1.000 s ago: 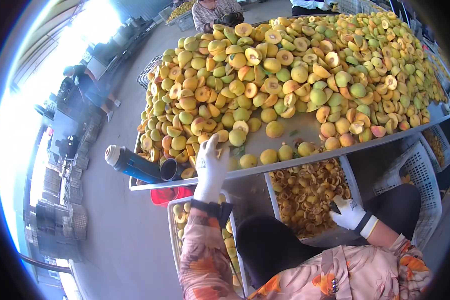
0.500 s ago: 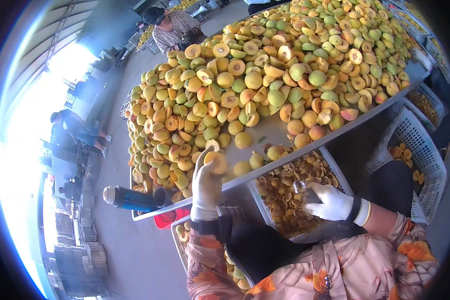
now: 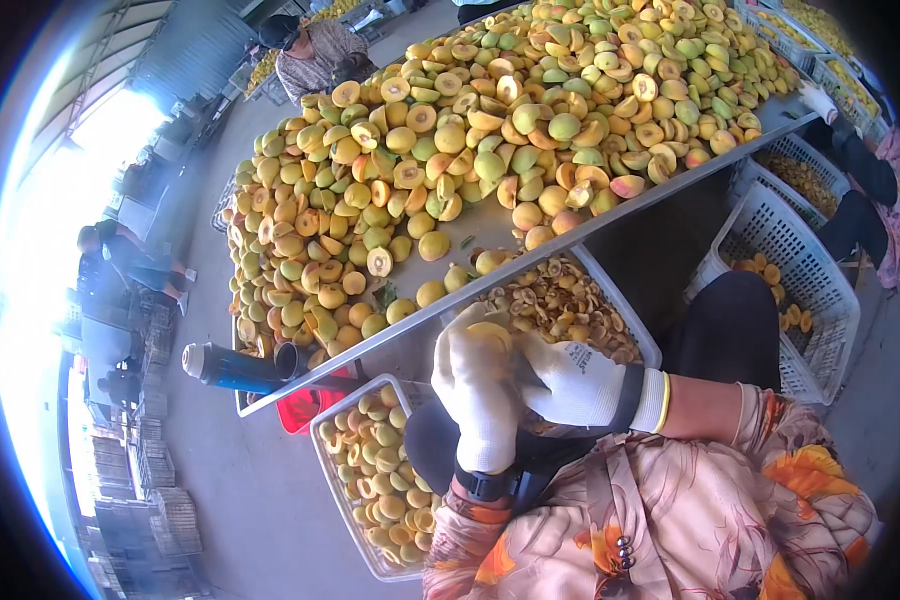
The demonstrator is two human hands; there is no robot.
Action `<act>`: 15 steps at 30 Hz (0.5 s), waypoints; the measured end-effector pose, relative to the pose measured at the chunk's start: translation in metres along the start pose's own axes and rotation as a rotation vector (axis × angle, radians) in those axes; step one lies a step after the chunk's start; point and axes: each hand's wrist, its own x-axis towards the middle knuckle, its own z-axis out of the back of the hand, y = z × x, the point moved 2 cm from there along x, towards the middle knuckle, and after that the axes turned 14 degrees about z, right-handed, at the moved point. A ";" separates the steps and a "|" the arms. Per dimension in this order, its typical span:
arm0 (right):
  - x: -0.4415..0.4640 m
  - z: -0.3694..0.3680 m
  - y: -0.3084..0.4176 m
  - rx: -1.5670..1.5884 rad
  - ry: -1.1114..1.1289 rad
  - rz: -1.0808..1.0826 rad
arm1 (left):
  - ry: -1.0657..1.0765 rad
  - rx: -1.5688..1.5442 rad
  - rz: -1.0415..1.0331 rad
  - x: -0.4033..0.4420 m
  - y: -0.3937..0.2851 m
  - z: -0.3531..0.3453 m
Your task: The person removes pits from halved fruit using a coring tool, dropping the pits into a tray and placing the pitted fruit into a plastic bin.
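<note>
Both my hands wear white gloves and meet above my lap, just in front of the metal table's raised edge (image 3: 410,322). My left hand (image 3: 473,395) is closed around a yellow peach half (image 3: 490,335). My right hand (image 3: 582,385) presses against the fruit from the right, its fingers curled. The small shiny metal tool seen in it earlier is hidden now between the hands. Behind them, partly under the table edge, sits a crate (image 3: 625,318) of brown pits and scraps. A big heap of peach halves (image 3: 440,140) covers much of the table.
A white crate (image 3: 332,490) of peach halves stands left of my knee. Another crate (image 3: 838,335) holds a few halves at right. A blue thermos (image 3: 232,367) lies at the table's left corner above a red container (image 3: 300,412). Co-workers (image 3: 315,55) are at the far side and right.
My left hand has brought the peach half from the table edge down toward my lap. My right hand has moved left from over the scrap crate to meet it. The view has shifted.
</note>
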 end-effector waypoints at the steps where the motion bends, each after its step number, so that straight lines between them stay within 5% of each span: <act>1: -0.004 -0.002 0.001 -0.004 -0.009 0.013 | -0.008 0.003 -0.031 -0.004 0.000 -0.002; 7: -0.008 0.009 0.018 0.212 -0.059 0.068 | -0.007 0.131 -0.082 -0.015 -0.010 -0.006; 15: -0.004 0.029 -0.002 0.614 0.463 -0.298 | 0.101 0.224 -0.131 -0.004 -0.003 -0.002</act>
